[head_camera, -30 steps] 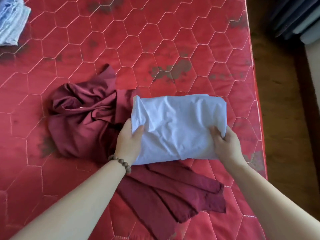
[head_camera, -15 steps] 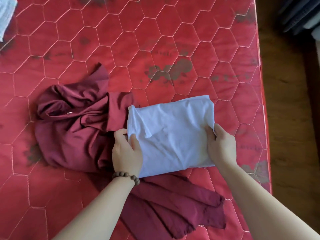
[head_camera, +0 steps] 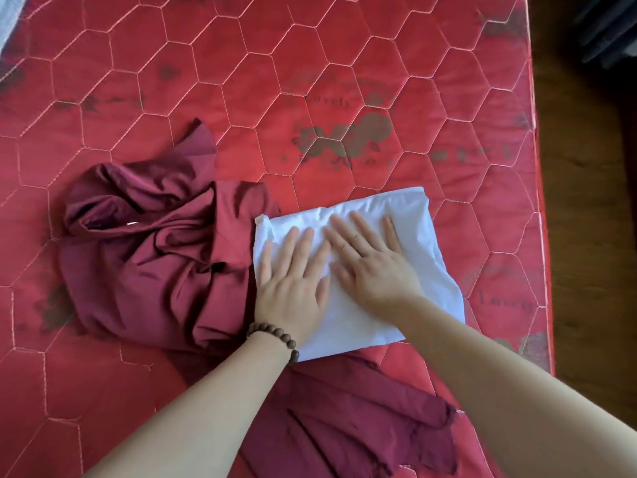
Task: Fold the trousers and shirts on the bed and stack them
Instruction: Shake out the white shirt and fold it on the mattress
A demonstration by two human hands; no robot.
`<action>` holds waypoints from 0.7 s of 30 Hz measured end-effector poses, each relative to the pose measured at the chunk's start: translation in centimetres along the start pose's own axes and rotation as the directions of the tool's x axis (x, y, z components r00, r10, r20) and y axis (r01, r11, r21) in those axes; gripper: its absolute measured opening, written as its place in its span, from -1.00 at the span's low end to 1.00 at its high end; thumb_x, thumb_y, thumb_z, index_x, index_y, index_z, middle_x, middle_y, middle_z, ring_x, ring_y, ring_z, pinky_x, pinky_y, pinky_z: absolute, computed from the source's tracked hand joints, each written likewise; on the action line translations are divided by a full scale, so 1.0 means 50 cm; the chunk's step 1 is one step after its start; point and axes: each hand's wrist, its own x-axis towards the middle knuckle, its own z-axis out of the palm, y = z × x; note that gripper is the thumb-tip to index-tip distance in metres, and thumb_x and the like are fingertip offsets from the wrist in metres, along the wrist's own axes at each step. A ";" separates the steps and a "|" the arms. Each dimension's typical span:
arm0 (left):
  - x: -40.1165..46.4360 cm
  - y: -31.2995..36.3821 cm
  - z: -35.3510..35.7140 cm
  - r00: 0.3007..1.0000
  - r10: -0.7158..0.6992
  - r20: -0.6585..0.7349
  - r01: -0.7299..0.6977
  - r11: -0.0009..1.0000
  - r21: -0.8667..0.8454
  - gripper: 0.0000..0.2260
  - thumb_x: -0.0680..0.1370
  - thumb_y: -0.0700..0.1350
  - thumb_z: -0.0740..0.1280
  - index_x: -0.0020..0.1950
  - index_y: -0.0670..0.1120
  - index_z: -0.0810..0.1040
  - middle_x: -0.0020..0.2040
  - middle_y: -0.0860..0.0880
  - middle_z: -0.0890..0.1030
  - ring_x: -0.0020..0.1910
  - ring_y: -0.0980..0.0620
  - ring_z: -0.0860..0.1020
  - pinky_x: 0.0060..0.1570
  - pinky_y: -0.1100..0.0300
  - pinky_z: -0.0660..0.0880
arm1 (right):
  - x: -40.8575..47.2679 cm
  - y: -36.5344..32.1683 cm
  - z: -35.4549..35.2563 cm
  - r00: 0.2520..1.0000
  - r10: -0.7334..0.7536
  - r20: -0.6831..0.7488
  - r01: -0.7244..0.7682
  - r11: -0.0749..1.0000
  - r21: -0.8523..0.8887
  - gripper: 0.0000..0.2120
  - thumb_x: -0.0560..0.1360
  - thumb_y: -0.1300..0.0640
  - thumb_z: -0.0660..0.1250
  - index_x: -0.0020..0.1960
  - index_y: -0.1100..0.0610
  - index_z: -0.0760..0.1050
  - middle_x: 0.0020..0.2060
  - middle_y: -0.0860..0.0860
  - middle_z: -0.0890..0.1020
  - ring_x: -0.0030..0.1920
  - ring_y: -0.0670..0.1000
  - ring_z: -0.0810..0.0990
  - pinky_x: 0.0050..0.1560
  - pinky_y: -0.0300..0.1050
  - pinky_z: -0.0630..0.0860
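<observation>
Red quilted bed (head_camera: 344,81) carries it all. Nearest me trails the maroon garment (head_camera: 155,270), still crumpled. Past it, my left hand (head_camera: 293,288) and right hand (head_camera: 372,267) lie flat, fingers straight, pressing the folded white shirt (head_camera: 424,236). I judge this fold finished; next comes setting it aside, then spreading the maroon one.

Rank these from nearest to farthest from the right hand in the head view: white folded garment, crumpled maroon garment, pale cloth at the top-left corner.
1. white folded garment, directly under the right hand.
2. crumpled maroon garment, to the left.
3. pale cloth, far top-left corner.
</observation>
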 end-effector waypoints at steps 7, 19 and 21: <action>0.014 -0.019 0.009 0.947 -0.321 -0.001 0.319 0.943 -0.099 -0.41 0.56 0.14 0.05 0.56 -0.03 0.10 0.57 -0.14 0.10 0.55 -0.09 0.05 0.46 -0.06 0.05 | 0.043 0.038 0.010 0.886 0.459 -0.071 -0.462 0.886 -0.034 -0.45 0.58 -0.27 -0.21 0.55 -0.19 -0.10 0.57 -0.05 -0.10 0.55 0.03 -0.19 0.42 0.23 -0.42; -0.070 0.010 -0.029 0.974 -0.201 0.107 0.214 0.969 -0.127 -0.36 0.50 0.05 0.31 0.53 -0.08 0.21 0.53 -0.33 0.05 0.48 -0.39 0.12 0.43 -0.19 0.16 | -0.099 0.050 -0.037 0.705 0.706 -0.074 -0.645 0.680 0.348 -0.36 0.50 -0.15 0.27 0.50 -0.08 0.14 0.25 0.10 0.39 0.22 0.17 0.40 0.00 0.04 0.43; -0.093 0.025 -0.028 0.969 -0.179 0.168 0.198 0.975 -0.101 -0.33 0.48 0.05 0.34 0.54 -0.07 0.20 0.54 -0.33 0.04 0.47 -0.42 0.11 0.41 -0.21 0.17 | -0.114 0.041 -0.035 0.659 0.752 -0.002 -0.691 0.607 0.393 -0.36 0.48 -0.21 0.25 0.49 -0.19 0.08 0.06 0.03 0.40 -0.10 0.11 0.48 -0.32 -0.10 0.32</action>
